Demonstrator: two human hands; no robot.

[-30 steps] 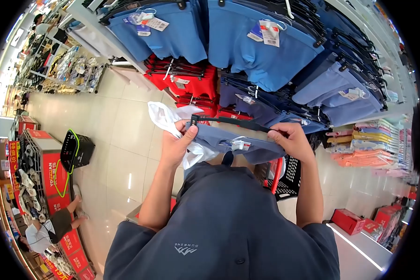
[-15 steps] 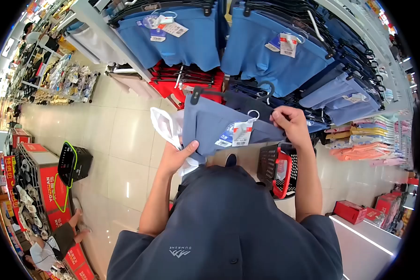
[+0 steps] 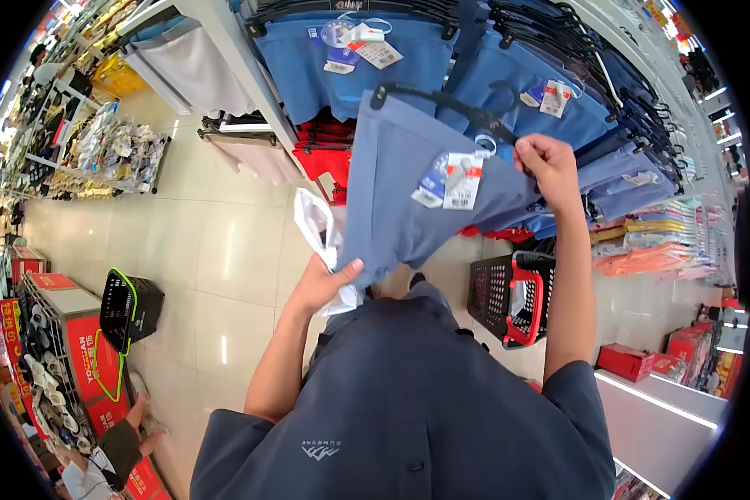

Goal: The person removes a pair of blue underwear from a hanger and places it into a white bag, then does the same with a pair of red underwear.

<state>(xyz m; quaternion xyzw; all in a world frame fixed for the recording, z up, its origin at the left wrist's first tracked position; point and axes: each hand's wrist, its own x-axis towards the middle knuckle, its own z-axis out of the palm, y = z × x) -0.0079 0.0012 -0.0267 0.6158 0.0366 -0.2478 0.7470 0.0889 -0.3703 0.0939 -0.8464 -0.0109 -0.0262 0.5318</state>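
Grey-blue shorts (image 3: pixel 392 183) hang tilted from a black hanger (image 3: pixel 450 107), with a white, red and blue price tag (image 3: pixel 462 181) on the front. My right hand (image 3: pixel 550 171) pinches the right end of the hanger and waistband. Lower down, my left hand (image 3: pixel 325 282) holds the bottom edge of the shorts' left leg, thumb on top. A white cloth or bag (image 3: pixel 315 218), which I cannot make out fully, hangs at my left hand. Blue shorts (image 3: pixel 350 71) on the rack are just behind the held pair.
A red-handled black basket (image 3: pixel 492 296) stands on the floor right of my legs. Red garments (image 3: pixel 329 154) hang under the blue ones. Folded-looking pastel clothes (image 3: pixel 650 242) are at right. At left are a green-handled basket (image 3: pixel 146 308), a shoe display (image 3: pixel 50 383) and a person (image 3: pixel 118 446).
The shorts and hanger have risen toward the rack and tipped more upright, unfolding to show the front. My right hand has moved up; my left hand now grips lower on the leg.
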